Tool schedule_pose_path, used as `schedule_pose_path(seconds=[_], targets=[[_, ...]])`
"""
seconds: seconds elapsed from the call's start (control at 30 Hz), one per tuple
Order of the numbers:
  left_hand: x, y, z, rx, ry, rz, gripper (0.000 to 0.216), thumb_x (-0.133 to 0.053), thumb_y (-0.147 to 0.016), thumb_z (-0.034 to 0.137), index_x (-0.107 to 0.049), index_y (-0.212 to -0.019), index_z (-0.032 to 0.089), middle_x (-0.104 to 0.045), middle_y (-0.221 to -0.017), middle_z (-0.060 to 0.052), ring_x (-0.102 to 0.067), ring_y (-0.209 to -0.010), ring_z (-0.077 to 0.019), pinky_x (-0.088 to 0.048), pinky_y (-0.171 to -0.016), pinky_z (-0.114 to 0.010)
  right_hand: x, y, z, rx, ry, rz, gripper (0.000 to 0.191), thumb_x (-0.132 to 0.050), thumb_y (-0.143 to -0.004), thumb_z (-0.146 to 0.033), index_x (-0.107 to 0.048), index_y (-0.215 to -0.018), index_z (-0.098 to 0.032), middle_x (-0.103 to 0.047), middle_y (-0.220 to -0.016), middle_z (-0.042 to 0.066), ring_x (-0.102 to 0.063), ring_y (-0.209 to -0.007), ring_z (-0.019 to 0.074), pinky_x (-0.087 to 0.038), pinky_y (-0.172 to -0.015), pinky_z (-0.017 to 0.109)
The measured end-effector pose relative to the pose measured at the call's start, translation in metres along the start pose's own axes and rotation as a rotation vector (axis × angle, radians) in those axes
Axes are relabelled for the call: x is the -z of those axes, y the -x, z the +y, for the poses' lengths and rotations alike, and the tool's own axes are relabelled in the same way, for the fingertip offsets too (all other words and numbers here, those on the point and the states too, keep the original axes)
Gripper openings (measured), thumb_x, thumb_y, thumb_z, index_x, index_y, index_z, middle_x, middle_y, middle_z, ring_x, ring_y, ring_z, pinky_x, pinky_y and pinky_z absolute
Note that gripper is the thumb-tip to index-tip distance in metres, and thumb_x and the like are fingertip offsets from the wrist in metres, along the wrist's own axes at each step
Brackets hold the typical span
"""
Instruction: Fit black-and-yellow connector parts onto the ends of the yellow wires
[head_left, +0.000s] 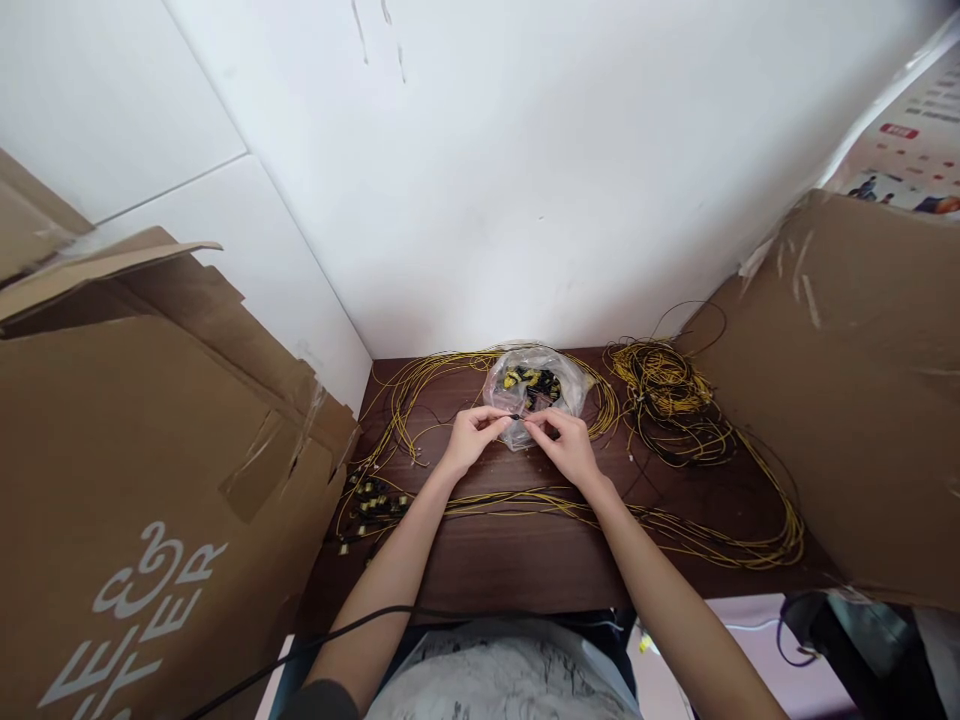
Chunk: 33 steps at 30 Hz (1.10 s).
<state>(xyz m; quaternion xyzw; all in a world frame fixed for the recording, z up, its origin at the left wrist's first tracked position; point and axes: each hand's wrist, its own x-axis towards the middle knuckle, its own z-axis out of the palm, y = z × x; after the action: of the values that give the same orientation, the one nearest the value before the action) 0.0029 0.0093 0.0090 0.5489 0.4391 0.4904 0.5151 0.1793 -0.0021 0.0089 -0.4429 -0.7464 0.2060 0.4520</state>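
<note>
A small black piece (515,417), too small to name surely, is pinched between the fingertips of my two hands. My left hand (474,438) closes on its left end, thumb against forefinger. From the other side, my right hand (564,443) grips the right end in the same kind of pinch. Just behind the fingers lies an open clear plastic bag (574,385) with black and yellow small parts (536,382) inside. Yellow and black wires (409,395) loop around the bag on the dark wooden tabletop (517,565).
A tangled wire bundle (664,385) lies at the right. More wires (750,550) run along the front, ending at the left in black-and-brass connectors (371,500). Cardboard boxes (150,430) (847,400) flank the table, with a white wall (525,200) behind. A black cable (330,635) crosses my left forearm.
</note>
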Motion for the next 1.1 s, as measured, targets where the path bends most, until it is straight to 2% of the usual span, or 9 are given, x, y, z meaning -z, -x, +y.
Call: schedule_pose_path(seconds=[0.5, 0.67, 0.83, 0.97, 1.1], targets=[[0.000, 0.002, -0.012, -0.113, -0.230, -0.078, 0.030, -0.066, -0.072, 0.038, -0.072, -0.081, 0.011, -0.059, -0.059, -0.002, -0.043, -0.051, -0.0082, -0.032, -0.050, -0.020, -0.002, 0.003, -0.003, 0.040, 0.002, -0.011, 0.014, -0.051, -0.086, -0.025, -0.061, -0.080, -0.017, -0.059, -0.070, 0.002, -0.052, -0.061, 0.0131, -0.042, -0.059, 0.026], [-0.002, 0.002, -0.010, -0.080, -0.162, -0.055, 0.030, -0.067, -0.070, 0.038, -0.072, -0.079, 0.010, -0.056, -0.054, 0.000, -0.040, -0.048, -0.0073, -0.030, -0.048, -0.020, -0.002, 0.003, -0.005, 0.031, -0.013, -0.002, 0.013, -0.053, -0.085, -0.026, -0.062, -0.084, -0.017, -0.062, -0.075, 0.003, -0.054, -0.061, 0.0129, -0.043, -0.058, 0.025], [-0.002, -0.001, -0.009, -0.059, -0.050, 0.044, 0.028, -0.069, -0.068, 0.036, -0.072, -0.081, 0.012, -0.061, -0.059, -0.001, -0.046, -0.051, -0.0086, -0.036, -0.052, -0.021, 0.001, 0.002, -0.007, -0.004, -0.021, -0.008, 0.021, -0.054, -0.084, -0.028, -0.061, -0.102, -0.018, -0.064, -0.081, 0.003, -0.057, -0.068, 0.0143, -0.046, -0.067, 0.027], [-0.002, -0.002, -0.008, -0.052, -0.008, 0.091, 0.025, -0.071, -0.066, 0.034, -0.073, -0.079, 0.013, -0.066, -0.064, -0.003, -0.050, -0.055, -0.0097, -0.039, -0.056, -0.022, 0.003, 0.001, -0.007, -0.012, -0.027, 0.006, 0.015, -0.053, -0.086, -0.028, -0.064, -0.087, -0.018, -0.065, -0.082, 0.004, -0.058, -0.071, 0.0145, -0.044, -0.069, 0.026], [-0.001, -0.002, -0.006, -0.035, 0.000, 0.110, 0.025, -0.071, -0.064, 0.033, -0.073, -0.078, 0.013, -0.067, -0.064, -0.003, -0.051, -0.055, -0.0102, -0.039, -0.056, -0.022, 0.005, 0.000, -0.007, -0.054, -0.092, 0.018, 0.024, -0.047, -0.089, -0.029, -0.064, -0.079, -0.016, -0.062, -0.073, 0.003, -0.056, -0.067, 0.0135, -0.042, -0.064, 0.025]])
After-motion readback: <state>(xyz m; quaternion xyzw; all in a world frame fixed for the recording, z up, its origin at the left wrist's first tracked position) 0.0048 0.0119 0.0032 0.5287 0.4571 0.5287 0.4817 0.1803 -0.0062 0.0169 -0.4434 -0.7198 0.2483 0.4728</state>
